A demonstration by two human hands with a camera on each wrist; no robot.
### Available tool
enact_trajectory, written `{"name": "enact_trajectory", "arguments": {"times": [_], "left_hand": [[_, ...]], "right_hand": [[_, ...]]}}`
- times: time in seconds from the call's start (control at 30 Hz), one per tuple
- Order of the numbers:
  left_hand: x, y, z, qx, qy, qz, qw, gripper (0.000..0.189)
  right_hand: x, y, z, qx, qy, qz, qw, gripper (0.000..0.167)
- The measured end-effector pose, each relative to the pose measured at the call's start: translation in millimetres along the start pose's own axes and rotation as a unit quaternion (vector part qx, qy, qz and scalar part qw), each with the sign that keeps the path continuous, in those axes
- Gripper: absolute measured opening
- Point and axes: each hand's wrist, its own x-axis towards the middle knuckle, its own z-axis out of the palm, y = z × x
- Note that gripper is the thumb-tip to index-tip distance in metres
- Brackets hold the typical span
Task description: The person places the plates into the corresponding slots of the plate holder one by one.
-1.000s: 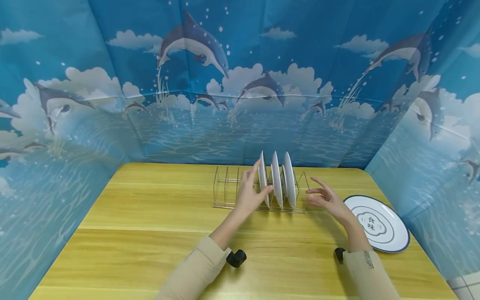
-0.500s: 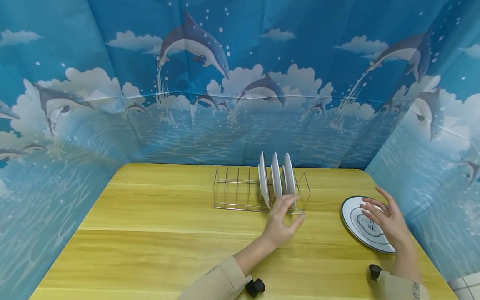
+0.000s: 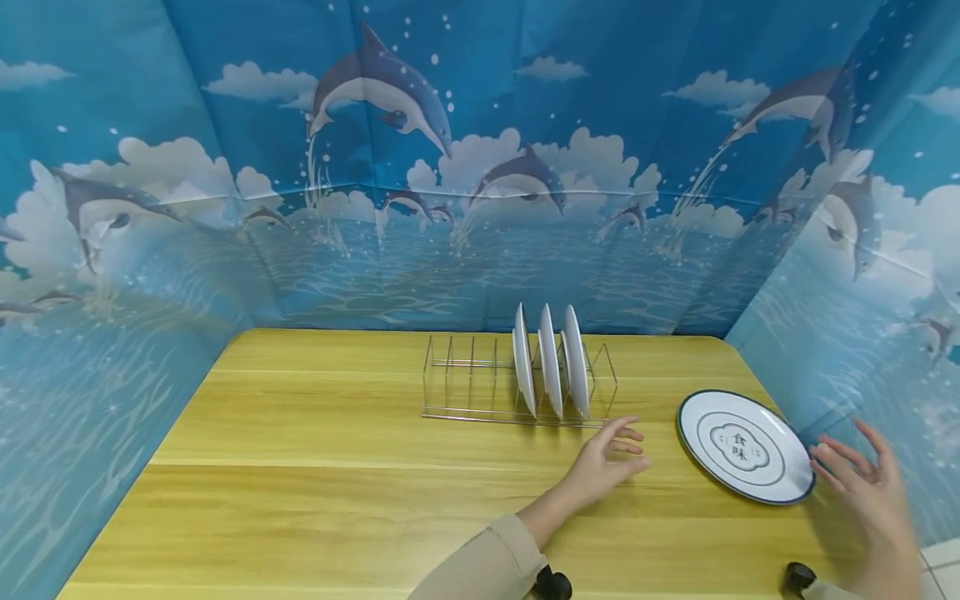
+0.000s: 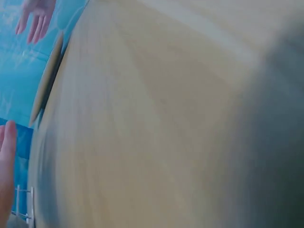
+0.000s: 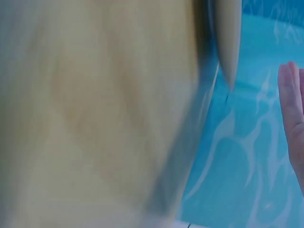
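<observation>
A white plate (image 3: 780,462) with a dark rim and printed characters lies on the table's right side. My right hand (image 3: 862,483) hovers at its right edge, fingers loosely bent, holding nothing. Left of the plate, my left hand (image 3: 600,467) is above the wood with thumb and fingers apart and nothing between them. Behind it stands a wire dish rack (image 3: 468,414). Three white plates stand upright in its right part: a left one (image 3: 522,362), a middle one (image 3: 550,362) and a right one (image 3: 575,362). The left wrist view shows the lying plate (image 4: 45,80) edge-on.
The wooden table (image 3: 300,500) has its right edge close by my right hand. A blue dolphin-print curtain (image 3: 337,267) hangs behind and along both sides. Black wrist devices, such as the left one (image 3: 553,583), sit at my cuffs.
My left hand has left the plates in the rack and moved right and nearer. My right hand has passed from the rack's right end over the lying plate to its far right side.
</observation>
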Motion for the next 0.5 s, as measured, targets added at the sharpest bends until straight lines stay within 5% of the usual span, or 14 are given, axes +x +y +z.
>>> {"name": "enact_trajectory", "arguments": {"times": [0.2, 0.4, 0.5], "left_hand": [[10.6, -10.9, 10.2, -0.133, -0.017, -0.093, 0.9867, 0.060], [18.2, -16.3, 22.1, -0.172, -0.007, -0.151, 0.9735, 0.067], [20.8, -19.4, 26.8, -0.194, 0.002, -0.169, 0.9664, 0.067]], "right_hand": [[4.7, 12.9, -31.5, -0.162, 0.103, 0.020, 0.9811, 0.085], [4.5, 8.9, -31.8, -0.291, 0.070, 0.047, 0.9530, 0.083], [1.7, 4.2, -24.0, -0.308, 0.039, 0.092, 0.9462, 0.087]]}}
